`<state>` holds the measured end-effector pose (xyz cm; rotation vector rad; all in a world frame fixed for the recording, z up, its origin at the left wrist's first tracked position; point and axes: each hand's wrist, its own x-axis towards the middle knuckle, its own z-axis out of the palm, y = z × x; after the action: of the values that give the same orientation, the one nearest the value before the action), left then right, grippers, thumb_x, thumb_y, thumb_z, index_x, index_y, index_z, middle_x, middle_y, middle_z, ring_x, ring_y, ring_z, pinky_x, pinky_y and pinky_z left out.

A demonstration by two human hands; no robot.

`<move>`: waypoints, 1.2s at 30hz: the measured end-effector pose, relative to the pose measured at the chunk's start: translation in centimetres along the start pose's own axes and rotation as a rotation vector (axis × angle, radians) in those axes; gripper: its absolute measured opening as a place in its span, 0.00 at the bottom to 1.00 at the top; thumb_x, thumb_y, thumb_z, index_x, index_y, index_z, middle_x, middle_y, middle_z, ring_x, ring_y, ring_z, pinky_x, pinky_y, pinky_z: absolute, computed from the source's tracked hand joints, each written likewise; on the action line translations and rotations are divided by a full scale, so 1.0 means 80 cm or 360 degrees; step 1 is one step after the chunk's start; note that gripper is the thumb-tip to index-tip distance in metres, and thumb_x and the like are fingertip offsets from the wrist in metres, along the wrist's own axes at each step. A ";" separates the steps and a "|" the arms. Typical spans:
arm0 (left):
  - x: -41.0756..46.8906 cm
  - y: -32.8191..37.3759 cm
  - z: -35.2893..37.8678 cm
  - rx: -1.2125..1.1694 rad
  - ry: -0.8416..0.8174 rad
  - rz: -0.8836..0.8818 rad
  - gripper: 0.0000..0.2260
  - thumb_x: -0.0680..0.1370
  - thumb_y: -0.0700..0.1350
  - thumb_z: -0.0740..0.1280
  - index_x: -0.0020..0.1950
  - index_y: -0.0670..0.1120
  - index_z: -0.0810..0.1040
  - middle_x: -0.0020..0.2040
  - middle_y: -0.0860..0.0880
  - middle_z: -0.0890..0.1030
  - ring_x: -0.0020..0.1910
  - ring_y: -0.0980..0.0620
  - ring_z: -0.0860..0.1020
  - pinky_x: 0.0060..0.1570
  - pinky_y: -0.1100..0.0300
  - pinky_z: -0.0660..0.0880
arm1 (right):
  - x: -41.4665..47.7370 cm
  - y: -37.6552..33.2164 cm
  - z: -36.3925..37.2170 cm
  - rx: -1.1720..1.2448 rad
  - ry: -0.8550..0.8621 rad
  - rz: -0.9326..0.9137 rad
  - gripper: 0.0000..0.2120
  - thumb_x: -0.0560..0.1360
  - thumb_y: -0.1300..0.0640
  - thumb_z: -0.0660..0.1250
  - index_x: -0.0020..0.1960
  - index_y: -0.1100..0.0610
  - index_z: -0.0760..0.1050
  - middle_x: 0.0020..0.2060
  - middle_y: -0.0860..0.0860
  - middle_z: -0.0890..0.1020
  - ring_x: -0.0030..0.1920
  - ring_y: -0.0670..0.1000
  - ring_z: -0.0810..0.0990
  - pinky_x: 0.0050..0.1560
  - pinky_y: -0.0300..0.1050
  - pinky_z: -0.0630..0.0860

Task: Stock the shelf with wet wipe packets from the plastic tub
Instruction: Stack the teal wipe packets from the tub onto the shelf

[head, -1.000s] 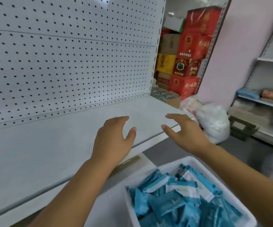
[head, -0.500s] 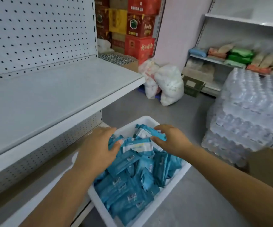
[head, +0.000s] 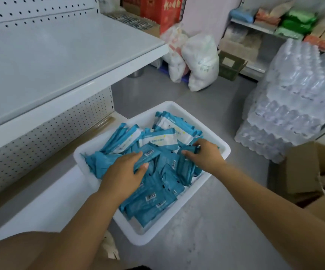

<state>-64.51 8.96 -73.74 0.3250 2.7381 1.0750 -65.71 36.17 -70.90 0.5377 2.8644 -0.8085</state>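
Wet wipe packets (head: 154,172) lie heaped in the plastic tub (head: 225,151), which sits on the floor in front of the low base shelf (head: 41,201). A second ago both my hands were spread over the shelf (head: 60,55) above; since then I have looked down and brought them into the heap. My left hand (head: 122,172) now pinches a barcoded packet (head: 148,154) between thumb and curled fingers. My right hand (head: 204,156) has its fingers hooked into the dark blue packets at the far side of the tub and seems to grip one or more, though I cannot tell how many. I take this as the start of a pickup: I see no packet on the shelf, so the stocking has hardly begun. The lift goes up and to the left, and the shelf's front lip overhangs the tub's near corner, so I judge I should clear that edge before setting anything down. The packets look slick and loosely stacked, so some could slip out on the way. Off to the right stand wrapped packs of water bottles (head: 294,94) and an open cardboard box (head: 303,172); white bags (head: 200,59) slump further back. None of these sits between the tub and the shelf.
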 end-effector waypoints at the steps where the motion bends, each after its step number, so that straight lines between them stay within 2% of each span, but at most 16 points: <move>1: -0.001 -0.001 0.003 0.0001 -0.0012 -0.0006 0.26 0.80 0.63 0.61 0.74 0.53 0.73 0.74 0.51 0.73 0.73 0.51 0.70 0.72 0.48 0.68 | -0.001 0.001 0.004 0.0069 0.0032 0.0015 0.23 0.73 0.42 0.74 0.59 0.56 0.75 0.48 0.51 0.81 0.46 0.51 0.79 0.45 0.45 0.78; 4: -0.003 0.000 0.009 0.0016 -0.0007 -0.0028 0.24 0.81 0.59 0.62 0.75 0.51 0.72 0.76 0.50 0.70 0.75 0.50 0.67 0.75 0.49 0.64 | -0.008 0.007 0.011 0.0251 0.0148 0.0057 0.21 0.71 0.47 0.77 0.59 0.56 0.76 0.46 0.51 0.80 0.45 0.52 0.81 0.43 0.45 0.79; 7: -0.006 0.005 0.006 -0.0015 -0.0026 -0.0057 0.25 0.81 0.60 0.62 0.76 0.51 0.71 0.77 0.50 0.69 0.76 0.51 0.65 0.76 0.50 0.63 | -0.018 0.012 0.008 0.0443 0.0239 0.0113 0.19 0.71 0.48 0.78 0.57 0.53 0.77 0.44 0.52 0.82 0.43 0.53 0.83 0.44 0.52 0.84; 11: -0.013 0.033 -0.006 -0.0156 0.0016 0.0013 0.29 0.78 0.64 0.64 0.75 0.52 0.71 0.74 0.54 0.72 0.74 0.54 0.68 0.74 0.51 0.66 | -0.039 0.010 -0.022 0.0707 0.0448 0.0180 0.17 0.72 0.50 0.77 0.56 0.52 0.76 0.42 0.53 0.83 0.38 0.49 0.83 0.32 0.40 0.80; 12: -0.015 0.045 -0.008 -0.0236 0.0029 0.0057 0.29 0.77 0.63 0.67 0.76 0.53 0.71 0.74 0.56 0.71 0.73 0.56 0.68 0.74 0.53 0.66 | -0.046 0.007 -0.030 0.0812 0.0504 0.0195 0.16 0.72 0.50 0.77 0.55 0.52 0.77 0.41 0.53 0.84 0.37 0.49 0.84 0.33 0.41 0.81; 14: -0.018 0.073 -0.012 -0.0375 0.0015 0.0186 0.31 0.75 0.62 0.71 0.75 0.56 0.70 0.74 0.60 0.70 0.72 0.61 0.67 0.74 0.58 0.65 | -0.059 -0.004 -0.045 0.1049 0.0565 0.0219 0.14 0.72 0.52 0.77 0.54 0.53 0.77 0.40 0.55 0.84 0.37 0.51 0.86 0.39 0.50 0.85; 15: -0.019 0.089 -0.015 -0.0423 -0.0006 0.0252 0.31 0.73 0.62 0.72 0.75 0.58 0.70 0.74 0.62 0.69 0.73 0.64 0.66 0.73 0.59 0.65 | -0.065 -0.014 -0.053 0.1150 0.0567 0.0215 0.14 0.72 0.53 0.77 0.53 0.53 0.77 0.41 0.57 0.84 0.38 0.52 0.86 0.40 0.51 0.85; 18: -0.013 0.123 -0.020 -0.0390 -0.0110 0.0387 0.35 0.71 0.63 0.74 0.76 0.60 0.68 0.76 0.65 0.66 0.74 0.66 0.63 0.73 0.62 0.62 | -0.081 -0.046 -0.071 0.1393 0.0511 0.0156 0.14 0.73 0.55 0.77 0.55 0.55 0.77 0.44 0.59 0.84 0.41 0.53 0.87 0.39 0.44 0.84; 21: -0.005 0.134 -0.029 -0.0311 -0.0099 0.0466 0.36 0.70 0.63 0.75 0.76 0.58 0.68 0.74 0.63 0.68 0.73 0.63 0.66 0.74 0.58 0.65 | -0.090 -0.074 -0.087 0.1512 0.0445 0.0102 0.14 0.73 0.57 0.77 0.56 0.57 0.78 0.44 0.59 0.84 0.39 0.52 0.87 0.39 0.43 0.84; 25: -0.001 0.133 -0.046 -0.0372 0.0033 0.0504 0.24 0.76 0.57 0.73 0.71 0.56 0.75 0.62 0.61 0.79 0.60 0.62 0.77 0.63 0.55 0.76 | -0.092 -0.097 -0.097 0.1554 0.0289 0.0112 0.14 0.73 0.56 0.76 0.56 0.59 0.78 0.43 0.60 0.85 0.38 0.55 0.87 0.46 0.52 0.85; 28: -0.003 0.129 -0.062 -0.0566 0.0014 0.0321 0.14 0.79 0.61 0.66 0.62 0.58 0.81 0.47 0.55 0.85 0.45 0.55 0.84 0.50 0.48 0.81 | -0.092 -0.108 -0.099 0.1658 0.0112 0.0109 0.16 0.75 0.52 0.74 0.55 0.63 0.78 0.42 0.61 0.86 0.40 0.56 0.87 0.47 0.50 0.85; 30: -0.008 0.131 -0.078 -0.0887 -0.0048 0.0093 0.12 0.81 0.59 0.65 0.56 0.55 0.83 0.44 0.49 0.86 0.40 0.48 0.86 0.46 0.44 0.83 | -0.092 -0.117 -0.100 0.1714 0.0029 0.0056 0.16 0.76 0.50 0.74 0.54 0.63 0.79 0.42 0.60 0.86 0.41 0.56 0.87 0.45 0.46 0.84; 34: -0.016 0.132 -0.116 -0.1292 -0.0082 -0.0180 0.13 0.81 0.54 0.65 0.57 0.48 0.83 0.46 0.45 0.87 0.41 0.42 0.86 0.45 0.46 0.84 | -0.094 -0.139 -0.095 0.1506 0.0188 -0.0169 0.14 0.76 0.49 0.73 0.55 0.57 0.81 0.41 0.55 0.86 0.38 0.48 0.84 0.39 0.38 0.80; 36: -0.019 0.127 -0.131 -0.1439 -0.0052 -0.0235 0.15 0.79 0.54 0.66 0.58 0.45 0.82 0.48 0.45 0.87 0.43 0.42 0.86 0.42 0.49 0.85 | -0.096 -0.148 -0.092 0.1318 0.0352 -0.0290 0.13 0.75 0.46 0.73 0.56 0.51 0.81 0.44 0.50 0.85 0.42 0.44 0.82 0.41 0.35 0.77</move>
<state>-64.23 8.97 -59.06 -0.0041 1.9179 2.0412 -63.06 28.31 -57.31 0.4481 2.6706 -2.1022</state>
